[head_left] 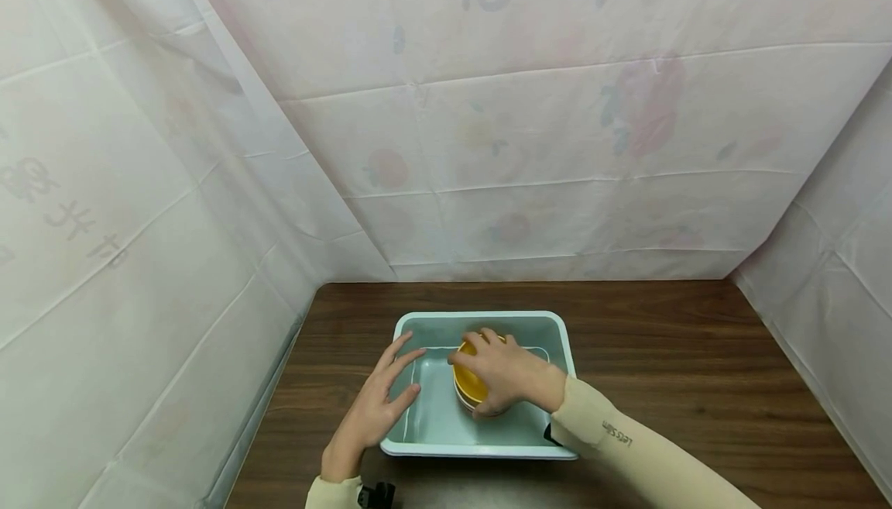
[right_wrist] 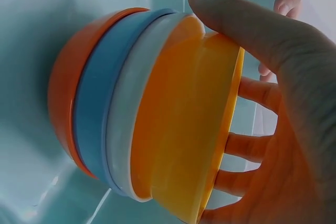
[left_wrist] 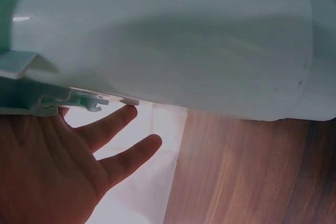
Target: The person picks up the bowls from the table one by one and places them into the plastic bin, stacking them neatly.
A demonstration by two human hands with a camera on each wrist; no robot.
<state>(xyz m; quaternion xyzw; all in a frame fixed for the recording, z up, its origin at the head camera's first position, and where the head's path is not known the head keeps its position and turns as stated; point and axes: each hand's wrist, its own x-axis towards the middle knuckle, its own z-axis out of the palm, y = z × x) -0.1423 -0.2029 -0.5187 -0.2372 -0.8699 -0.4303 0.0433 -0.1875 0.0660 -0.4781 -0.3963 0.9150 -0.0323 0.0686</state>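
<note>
My right hand [head_left: 519, 373] spans the yellow bowl [right_wrist: 197, 124], its thumb on one side of the rim and the fingers spread along the other. That bowl sits partly inside a white bowl [right_wrist: 123, 114]. Below are a blue bowl [right_wrist: 98, 98] and an orange bowl [right_wrist: 67, 87], all nested in one stack. The stack stands inside a pale blue-green plastic basin [head_left: 481, 315]. At the basin's left side is my left hand [head_left: 376, 408], fingers spread and nearly straight; in the left wrist view a fingertip is right at the basin's rim.
The basin rests on a dark wood-grain table [head_left: 662, 385]. Pale printed sheeting [head_left: 530, 168] rises behind the table and along both sides. A black band [head_left: 376, 495] is on the left wrist.
</note>
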